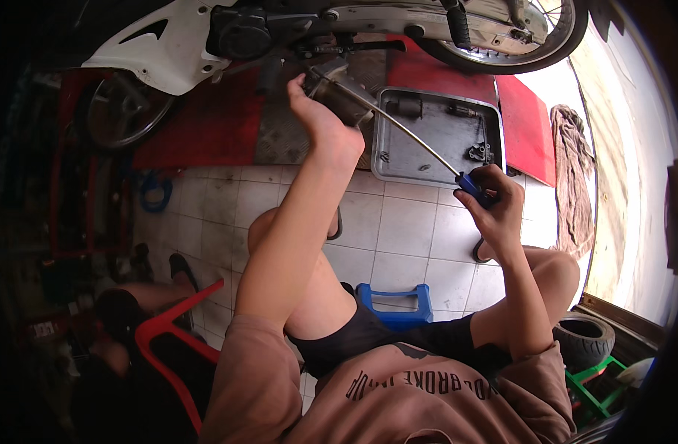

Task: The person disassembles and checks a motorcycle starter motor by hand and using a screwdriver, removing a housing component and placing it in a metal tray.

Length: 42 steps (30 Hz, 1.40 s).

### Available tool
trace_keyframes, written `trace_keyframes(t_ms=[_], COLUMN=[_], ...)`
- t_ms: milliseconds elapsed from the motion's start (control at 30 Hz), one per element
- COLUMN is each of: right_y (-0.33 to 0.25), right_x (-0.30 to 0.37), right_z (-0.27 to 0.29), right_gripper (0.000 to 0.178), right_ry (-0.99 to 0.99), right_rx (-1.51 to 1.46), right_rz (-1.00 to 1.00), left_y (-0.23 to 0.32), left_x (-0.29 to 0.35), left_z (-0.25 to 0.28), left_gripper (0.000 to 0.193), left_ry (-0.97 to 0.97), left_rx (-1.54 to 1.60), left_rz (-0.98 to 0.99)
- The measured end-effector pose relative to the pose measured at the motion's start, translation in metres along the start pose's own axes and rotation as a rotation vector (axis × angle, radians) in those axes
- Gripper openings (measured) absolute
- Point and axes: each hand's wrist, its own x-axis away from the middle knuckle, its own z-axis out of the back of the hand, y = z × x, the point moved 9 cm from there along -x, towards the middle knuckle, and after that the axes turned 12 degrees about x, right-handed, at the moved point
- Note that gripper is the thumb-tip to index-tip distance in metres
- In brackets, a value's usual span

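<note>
My right hand point(494, 198) is closed round the blue handle of a long-shafted screwdriver point(416, 139). Its thin metal shaft slants up and left to a grey metal part point(340, 100), roughly cylindrical. My left hand point(322, 122) holds that part from its near left side, thumb up; most of its fingers are hidden. Whether the screwdriver's tip touches the part cannot be made out. Just right of the part, a grey metal tray point(420, 166) holds a dark cylinder point(407, 109) and several small dark parts, one a black fitting point(479, 153).
Across the top stands a white motorcycle point(143, 48) over a red platform point(198, 133). A blue stool point(396, 302) is below me. Brown cloth point(572, 177) and a tyre point(584, 339) lie right. Left are a red chair frame point(152, 329), blue hose point(155, 191) and another person's leg point(157, 296).
</note>
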Motion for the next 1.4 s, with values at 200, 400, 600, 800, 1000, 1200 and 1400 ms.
trace_keyframes(t_ms=[200, 400, 600, 800, 1000, 1200, 1400], right_y=[-0.003, -0.002, -0.016, 0.007, -0.009, 0.009, 0.006], right_x=[0.001, 0.012, 0.001, 0.008, 0.004, 0.014, 0.005], right_z=[-0.023, -0.05, -0.039, -0.055, -0.039, -0.054, -0.033], right_gripper=[0.017, 0.023, 0.019, 0.021, 0.024, 0.024, 0.031], right_ry=[-0.184, -0.424, -0.215, -0.421, -0.255, -0.509, -0.272], right_rx=[-0.159, -0.444, -0.398, -0.533, -0.31, -0.459, -0.334], right_rz=[-0.024, -0.16, -0.07, -0.222, -0.059, -0.238, -0.208], left_y=[0.011, 0.021, 0.028, 0.029, 0.032, 0.025, 0.024], left_x=[-0.005, 0.009, 0.014, 0.009, 0.01, 0.007, 0.013], left_z=[0.006, -0.008, -0.014, -0.013, -0.012, -0.015, -0.018], left_gripper=[0.051, 0.053, 0.048, 0.044, 0.043, 0.042, 0.04], left_ry=[-0.031, -0.066, -0.091, -0.124, -0.11, -0.127, -0.065], left_rx=[0.012, 0.039, 0.034, 0.04, 0.033, 0.022, -0.012], left_rz=[-0.018, -0.035, -0.039, -0.074, -0.094, -0.071, -0.097])
